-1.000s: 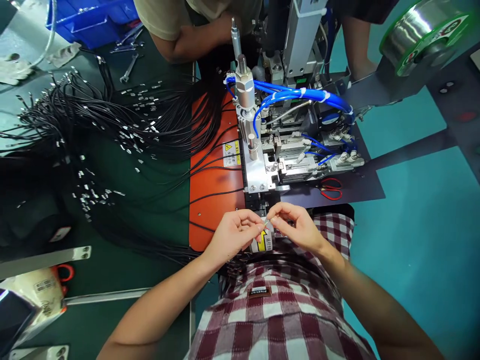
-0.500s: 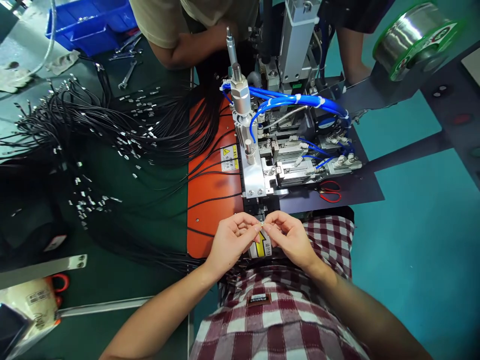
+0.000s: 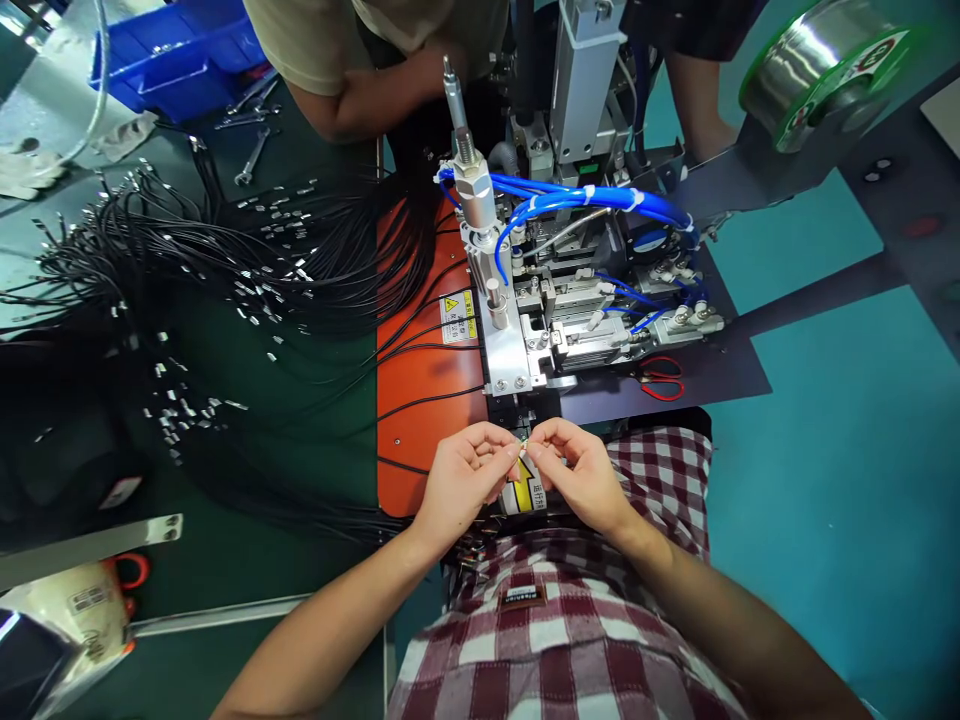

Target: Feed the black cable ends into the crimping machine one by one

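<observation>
My left hand and my right hand meet fingertip to fingertip at the near end of a metal machine. Both are closed in a pinch around a tiny shiny piece, too small to name. A black cable crosses the orange plate and goes out of sight behind my left hand. Just under the fingers is a label with a yellow arrow. Other black cables run over the plate into the machine's side.
Many black cables with shiny ends spread over the green table at left. Beyond are wrenches and a blue bin. Red-handled scissors lie right of the machine, below a solder wire spool. Another person's arm is behind.
The camera view has shifted slightly. Both hands keep their pinch at almost the same spot, and a little more of the shiny piece shows between the fingertips.
</observation>
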Demonstrator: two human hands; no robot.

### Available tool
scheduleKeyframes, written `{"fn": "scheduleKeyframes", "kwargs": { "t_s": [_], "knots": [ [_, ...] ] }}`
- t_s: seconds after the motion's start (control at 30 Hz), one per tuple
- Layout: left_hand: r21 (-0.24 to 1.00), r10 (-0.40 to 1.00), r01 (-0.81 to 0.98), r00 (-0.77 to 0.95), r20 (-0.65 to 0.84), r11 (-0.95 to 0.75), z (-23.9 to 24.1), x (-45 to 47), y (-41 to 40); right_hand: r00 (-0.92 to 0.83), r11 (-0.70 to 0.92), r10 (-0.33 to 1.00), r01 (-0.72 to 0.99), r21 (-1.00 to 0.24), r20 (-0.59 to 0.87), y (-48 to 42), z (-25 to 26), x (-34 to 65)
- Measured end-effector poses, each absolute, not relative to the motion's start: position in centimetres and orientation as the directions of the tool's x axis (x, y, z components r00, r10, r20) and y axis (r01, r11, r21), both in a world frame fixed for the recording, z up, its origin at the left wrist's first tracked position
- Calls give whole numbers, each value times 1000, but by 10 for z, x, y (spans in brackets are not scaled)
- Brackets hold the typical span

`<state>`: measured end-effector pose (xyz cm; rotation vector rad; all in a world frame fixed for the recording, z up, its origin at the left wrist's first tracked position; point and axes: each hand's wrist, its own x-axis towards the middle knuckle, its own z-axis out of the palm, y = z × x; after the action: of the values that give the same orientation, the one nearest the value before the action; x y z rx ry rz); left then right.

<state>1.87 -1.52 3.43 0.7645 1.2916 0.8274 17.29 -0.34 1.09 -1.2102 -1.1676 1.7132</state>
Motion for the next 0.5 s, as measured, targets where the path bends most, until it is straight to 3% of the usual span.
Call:
{"fn": "scheduleKeyframes", "kwargs": {
  "t_s": [0.5],
  "knots": [
    [863,872,-126,66,-485,489,32,22,-17,-254,-365,909,-103,-925,-330,-1,17,167]
  ]
}}
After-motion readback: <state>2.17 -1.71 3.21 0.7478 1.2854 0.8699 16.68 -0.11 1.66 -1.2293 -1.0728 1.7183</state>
